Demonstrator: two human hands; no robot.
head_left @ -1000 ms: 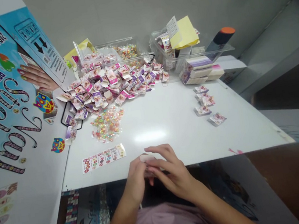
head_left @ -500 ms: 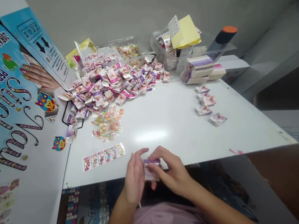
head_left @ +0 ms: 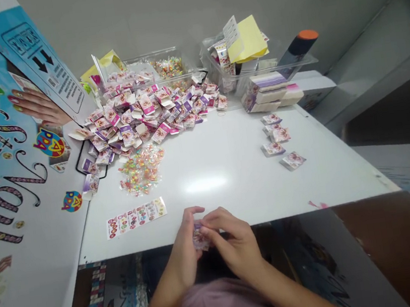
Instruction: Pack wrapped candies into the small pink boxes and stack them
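Both my hands hold a small purple and white printed box (head_left: 200, 237) at the table's front edge. My left hand (head_left: 183, 248) supports it from the left, its fingers partly hidden behind it. Thumb and fingers of my right hand (head_left: 232, 241) pinch its top right part. To the left of my hands lies a sticker sheet (head_left: 136, 218). Behind that sheet is a pile of small clear candy packets (head_left: 142, 170). A large heap of small printed boxes (head_left: 146, 112) spreads across the back left. Several small boxes (head_left: 293, 160) sit apart on the right.
A big blue and white carton (head_left: 54, 195) stands along the left side. Clear plastic bins (head_left: 225, 82) line the back, one with yellow paper (head_left: 250, 40) and a dark bottle with an orange top (head_left: 299, 49). Stacked cards (head_left: 267, 91) are before it on the white table (head_left: 228, 155).
The view has shifted a little, so the table's things appear further left. In my hands, the small box has tilted and my right fingers have closed further over its top.
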